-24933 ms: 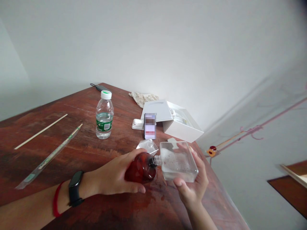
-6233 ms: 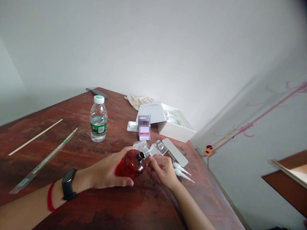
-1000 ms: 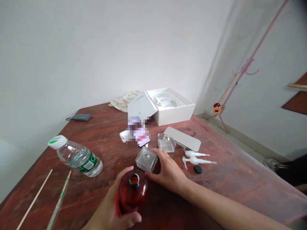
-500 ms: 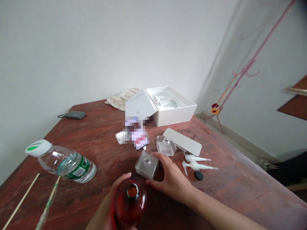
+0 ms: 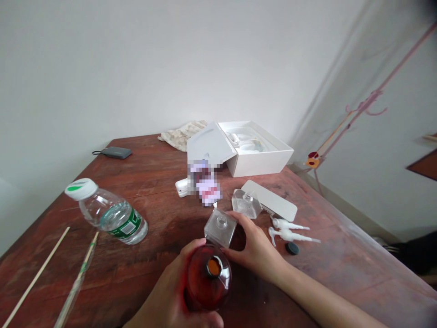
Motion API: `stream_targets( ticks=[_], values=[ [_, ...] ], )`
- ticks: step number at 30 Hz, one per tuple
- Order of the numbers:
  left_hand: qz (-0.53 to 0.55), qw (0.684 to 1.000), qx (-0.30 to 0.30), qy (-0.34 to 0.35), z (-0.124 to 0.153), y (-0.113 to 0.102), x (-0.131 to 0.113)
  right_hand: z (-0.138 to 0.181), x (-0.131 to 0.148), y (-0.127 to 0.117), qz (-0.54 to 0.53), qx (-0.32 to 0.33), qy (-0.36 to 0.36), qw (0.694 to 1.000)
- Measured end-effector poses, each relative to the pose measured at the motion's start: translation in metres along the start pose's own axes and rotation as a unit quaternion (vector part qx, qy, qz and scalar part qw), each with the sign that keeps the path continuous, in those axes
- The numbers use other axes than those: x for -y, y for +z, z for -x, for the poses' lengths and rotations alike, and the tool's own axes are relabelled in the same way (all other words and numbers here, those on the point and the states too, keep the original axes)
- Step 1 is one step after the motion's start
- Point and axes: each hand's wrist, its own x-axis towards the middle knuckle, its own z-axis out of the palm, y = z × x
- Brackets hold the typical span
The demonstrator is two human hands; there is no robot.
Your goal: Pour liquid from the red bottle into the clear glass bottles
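My left hand (image 5: 172, 298) is wrapped round a round red glass bottle (image 5: 208, 282) with an open neck, held upright at the near edge of the brown wooden table (image 5: 157, 182). My right hand (image 5: 254, 248) curls round a small clear square glass bottle (image 5: 221, 228) just behind the red one. A second clear square bottle (image 5: 246, 203) stands a little farther back, untouched.
A plastic water bottle (image 5: 109, 216) stands at the left, with a wooden stick (image 5: 34, 278) and a wrapped stick (image 5: 78, 282) near it. Two white pump heads (image 5: 290, 230), a black cap (image 5: 292, 248), a flat white lid (image 5: 269, 206), an open white box (image 5: 254, 150), a cloth (image 5: 182, 133) and a dark pouch (image 5: 114, 152) lie behind.
The view has shifted a little. The red bottle in my left hand has tipped so its open neck faces up. My right hand stays on the clear square bottle.
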Motion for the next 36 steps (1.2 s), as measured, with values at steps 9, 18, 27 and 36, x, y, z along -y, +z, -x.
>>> stream_targets(
  ticks=[9, 18, 27, 36],
  values=[
    [-0.120, 0.990, -0.009, 0.070, 0.004, -0.008, -0.001, 0.000, 0.000, -0.003, -0.115, 0.036, -0.019, 0.992],
    [-0.107, 0.986, -0.047, 0.116, -0.004, -0.012, -0.008, 0.006, 0.009, -0.003, -0.332, 0.032, -0.058, 0.941],
    [-0.112, 0.982, -0.033, 0.151, -0.011, -0.018, -0.012, 0.003, 0.007, -0.008, -0.436, 0.038, -0.044, 0.898],
    [-0.099, 0.988, -0.025, 0.120, -0.008, -0.014, -0.020, 0.002, 0.012, -0.006, -0.496, 0.003, 0.003, 0.869]
  ],
)
